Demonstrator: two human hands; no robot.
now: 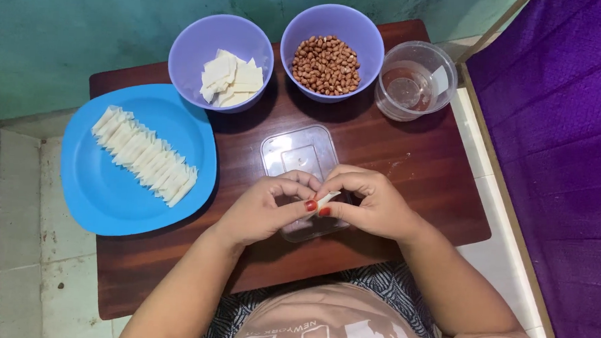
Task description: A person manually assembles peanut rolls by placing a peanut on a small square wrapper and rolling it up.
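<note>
**Stock on the tabletop, wrapper-folding in hand**

Item 1: our left hand (261, 211) and right hand (373, 206) meet near the front edge of the brown tabletop (415, 167), fingertips closed together on one small pale wrapper piece (326, 200), pinched between both thumbs.

Item 2: a clear rectangular lid (300, 154), flat at the centre, partly under our hands.

Item 3: a blue plate (103, 194) overhanging the left edge, carrying a slanted row of folded pale pieces (144, 155), overlapped like tiles. We judge these the finished lot.

Item 4: a lilac bowl (191, 46) at the back edge, holding a loose stack of flat wrapper squares (230, 78); by our judgement, stock left to work.

Item 5: a second lilac bowl (300, 24) beside it, full of peanuts (326, 64).

Item 6: a clear round tub (440, 60) at the back right corner, a little water in it, as far as we can tell.
</note>
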